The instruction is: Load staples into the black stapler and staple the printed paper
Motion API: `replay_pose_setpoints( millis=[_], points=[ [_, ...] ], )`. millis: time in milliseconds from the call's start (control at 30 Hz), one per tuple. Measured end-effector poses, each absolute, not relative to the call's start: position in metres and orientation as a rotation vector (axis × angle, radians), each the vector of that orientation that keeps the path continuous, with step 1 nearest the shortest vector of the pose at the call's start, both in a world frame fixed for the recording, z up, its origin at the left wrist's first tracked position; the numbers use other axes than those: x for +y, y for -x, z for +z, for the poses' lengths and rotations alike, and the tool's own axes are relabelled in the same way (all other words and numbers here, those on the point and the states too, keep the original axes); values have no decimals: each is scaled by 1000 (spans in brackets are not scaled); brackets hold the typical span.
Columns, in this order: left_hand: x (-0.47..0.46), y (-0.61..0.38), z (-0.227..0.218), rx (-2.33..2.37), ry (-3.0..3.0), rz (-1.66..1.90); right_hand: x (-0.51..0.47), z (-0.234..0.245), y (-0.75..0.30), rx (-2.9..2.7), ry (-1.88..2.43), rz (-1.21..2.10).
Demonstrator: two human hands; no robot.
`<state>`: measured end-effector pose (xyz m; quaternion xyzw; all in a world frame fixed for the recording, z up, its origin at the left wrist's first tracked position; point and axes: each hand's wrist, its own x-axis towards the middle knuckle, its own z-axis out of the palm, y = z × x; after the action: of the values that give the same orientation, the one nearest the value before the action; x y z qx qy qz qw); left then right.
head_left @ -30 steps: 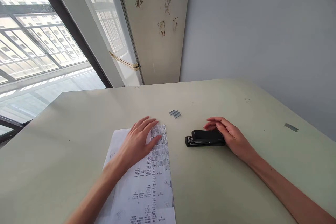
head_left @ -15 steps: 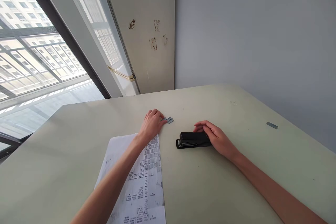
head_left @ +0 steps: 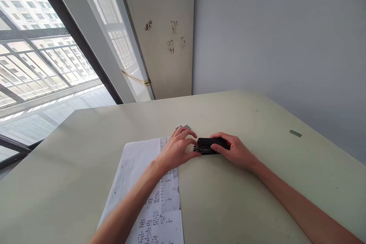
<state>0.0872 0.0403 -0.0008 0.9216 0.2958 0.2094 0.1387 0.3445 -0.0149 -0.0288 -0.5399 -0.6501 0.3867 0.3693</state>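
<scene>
A black stapler lies on the table, its nose pointing left and a narrow gap between its top arm and its base. My right hand grips its rear part, thumb on the near side and fingers over the far side. At the nose is my left hand, its fingers curved and apart, the thumb tip by the base. Whether it touches the stapler I cannot tell. Just beyond the left hand lie some grey staple strips, partly hidden by its fingers. Printed paper sheets lie under my left forearm.
Another grey staple strip lies far right on the pale table. A grey wall borders the table's right and back, with a stained cabinet side behind. A window stands at the left.
My left hand has left the staple strips and come right and nearer, to the stapler's nose. My right hand has closed around the stapler, whose top now stands slightly raised from its base.
</scene>
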Motion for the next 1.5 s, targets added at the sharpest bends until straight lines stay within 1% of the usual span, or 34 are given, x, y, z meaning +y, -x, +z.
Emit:
replay_pose_setpoints(
  millis=[167,333,500,633,767,967,1133,1367,1500],
  points=[
    [39,-88,-2,883,-2674,633,-15,-25,-347,-1683,1373,1024],
    [36,-63,1,922,-2668,643,-14,-22,-349,-1692,1405,1026],
    [39,-36,14,962,-2665,481,-15,-21,-348,-1663,1439,1049],
    [56,-32,24,1183,-2659,476,-15,-20,-347,-1674,1439,1073],
    [84,-50,13,1427,-2638,521,-15,-21,-347,-1664,1437,1073],
    [102,-73,-10,1484,-2601,552,-15,-21,-347,-1666,1435,1077],
    [89,-63,-7,1466,-2504,571,-15,-20,-346,-1676,1437,1073],
    [38,-39,12,1499,-2236,709,-16,-21,-346,-1685,1471,1067],
    [21,-36,16,1417,-2072,721,-16,-19,-345,-1689,1483,1074]
  ],
)
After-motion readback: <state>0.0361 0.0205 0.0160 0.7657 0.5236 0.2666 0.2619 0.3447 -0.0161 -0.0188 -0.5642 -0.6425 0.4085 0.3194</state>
